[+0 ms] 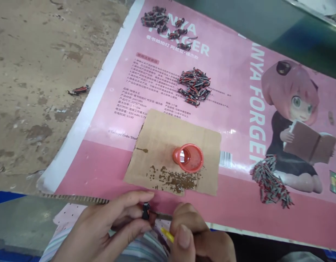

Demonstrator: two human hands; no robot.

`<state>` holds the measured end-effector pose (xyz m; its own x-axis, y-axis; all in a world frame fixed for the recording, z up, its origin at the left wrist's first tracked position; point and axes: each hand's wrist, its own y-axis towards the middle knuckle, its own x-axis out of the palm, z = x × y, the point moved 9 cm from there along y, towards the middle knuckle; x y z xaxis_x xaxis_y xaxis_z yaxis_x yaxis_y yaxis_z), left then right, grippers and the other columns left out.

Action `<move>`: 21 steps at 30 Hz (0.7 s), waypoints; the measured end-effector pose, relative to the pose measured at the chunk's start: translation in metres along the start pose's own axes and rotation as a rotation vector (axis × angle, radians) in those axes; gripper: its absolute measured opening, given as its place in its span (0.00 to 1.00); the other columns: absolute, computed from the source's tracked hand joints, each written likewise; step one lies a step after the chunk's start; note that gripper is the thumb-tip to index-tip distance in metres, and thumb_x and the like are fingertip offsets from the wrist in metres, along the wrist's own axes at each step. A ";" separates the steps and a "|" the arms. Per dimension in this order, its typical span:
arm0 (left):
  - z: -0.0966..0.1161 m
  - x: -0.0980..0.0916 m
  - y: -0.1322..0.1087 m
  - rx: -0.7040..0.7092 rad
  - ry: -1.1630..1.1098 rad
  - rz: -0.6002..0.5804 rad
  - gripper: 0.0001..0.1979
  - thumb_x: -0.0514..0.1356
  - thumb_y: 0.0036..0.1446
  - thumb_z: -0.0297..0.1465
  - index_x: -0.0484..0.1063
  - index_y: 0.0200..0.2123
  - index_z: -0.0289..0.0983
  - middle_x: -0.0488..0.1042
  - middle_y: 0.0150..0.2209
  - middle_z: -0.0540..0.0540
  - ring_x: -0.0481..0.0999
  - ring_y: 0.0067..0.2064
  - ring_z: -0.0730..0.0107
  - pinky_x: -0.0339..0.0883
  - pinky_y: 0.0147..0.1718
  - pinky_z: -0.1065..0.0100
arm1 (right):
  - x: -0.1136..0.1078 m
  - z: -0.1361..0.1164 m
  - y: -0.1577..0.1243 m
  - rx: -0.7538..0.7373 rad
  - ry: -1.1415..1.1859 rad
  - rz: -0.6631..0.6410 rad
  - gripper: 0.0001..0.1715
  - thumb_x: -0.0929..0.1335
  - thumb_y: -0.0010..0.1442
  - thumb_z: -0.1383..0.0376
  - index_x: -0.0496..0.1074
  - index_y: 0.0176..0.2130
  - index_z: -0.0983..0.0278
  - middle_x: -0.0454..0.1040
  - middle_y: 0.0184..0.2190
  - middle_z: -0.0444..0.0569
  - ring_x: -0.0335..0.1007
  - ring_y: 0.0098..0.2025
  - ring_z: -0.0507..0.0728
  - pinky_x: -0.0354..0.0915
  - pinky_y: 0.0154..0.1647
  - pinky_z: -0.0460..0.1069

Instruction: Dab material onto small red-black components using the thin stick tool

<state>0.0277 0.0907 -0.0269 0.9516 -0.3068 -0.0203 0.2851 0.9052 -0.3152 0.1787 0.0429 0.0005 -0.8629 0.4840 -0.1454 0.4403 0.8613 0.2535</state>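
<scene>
My left hand pinches a small black piece between thumb and fingers near the front edge of the board. A lighter grey patch shows on that piece; its exact kind I cannot make out. Close by on the right, my right hand is closed around a thin yellow tool, its tip pointing toward the black piece. The rest of the tool is hidden in the fingers. Beyond both hands, a red cup with some liquid in it stands on a brown cardboard sheet that is spotted with wet drops.
Small black-and-red pieces lie in one pile behind the cardboard and in another group at the far edge. A heap of slim grey-and-red pieces lies at the right. One dark piece rests on the brown surface at left.
</scene>
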 end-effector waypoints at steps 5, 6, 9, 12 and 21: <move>-0.003 -0.001 -0.002 0.000 0.037 -0.042 0.30 0.66 0.60 0.25 0.78 0.52 0.73 0.86 0.33 0.74 0.87 0.31 0.86 0.73 0.34 0.92 | 0.008 0.003 -0.007 -0.118 0.013 -0.160 0.13 0.63 0.72 0.75 0.61 0.36 0.60 0.71 0.22 0.35 0.64 0.19 0.43 0.58 0.17 0.41; -0.003 -0.001 -0.003 -0.005 0.036 -0.044 0.30 0.66 0.60 0.25 0.77 0.52 0.74 0.86 0.33 0.74 0.87 0.31 0.85 0.73 0.34 0.91 | 0.008 0.005 -0.009 -0.115 0.005 -0.167 0.14 0.63 0.71 0.76 0.60 0.36 0.59 0.71 0.22 0.35 0.64 0.19 0.44 0.57 0.18 0.42; -0.002 0.000 -0.003 -0.011 0.019 -0.030 0.30 0.66 0.59 0.26 0.78 0.51 0.75 0.86 0.32 0.76 0.87 0.30 0.87 0.71 0.33 0.93 | 0.006 0.009 -0.015 -0.064 -0.025 -0.135 0.15 0.63 0.70 0.76 0.59 0.36 0.58 0.71 0.23 0.35 0.65 0.21 0.45 0.57 0.20 0.43; -0.002 0.001 -0.002 0.000 0.041 -0.032 0.30 0.66 0.59 0.25 0.78 0.51 0.73 0.86 0.33 0.75 0.87 0.31 0.87 0.71 0.34 0.94 | 0.004 0.011 -0.021 0.026 -0.065 -0.076 0.14 0.64 0.70 0.74 0.58 0.36 0.58 0.70 0.24 0.36 0.64 0.23 0.47 0.59 0.23 0.45; -0.004 -0.002 -0.003 0.024 0.048 -0.009 0.28 0.67 0.60 0.25 0.79 0.52 0.70 0.87 0.33 0.72 0.87 0.31 0.86 0.70 0.35 0.95 | 0.005 0.003 -0.019 -0.037 -0.105 0.043 0.15 0.64 0.74 0.67 0.58 0.34 0.59 0.68 0.21 0.35 0.60 0.20 0.46 0.58 0.21 0.44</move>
<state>0.0242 0.0877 -0.0294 0.9426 -0.3279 -0.0634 0.2965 0.9090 -0.2927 0.1665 0.0295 -0.0085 -0.8120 0.5352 -0.2329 0.4650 0.8343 0.2962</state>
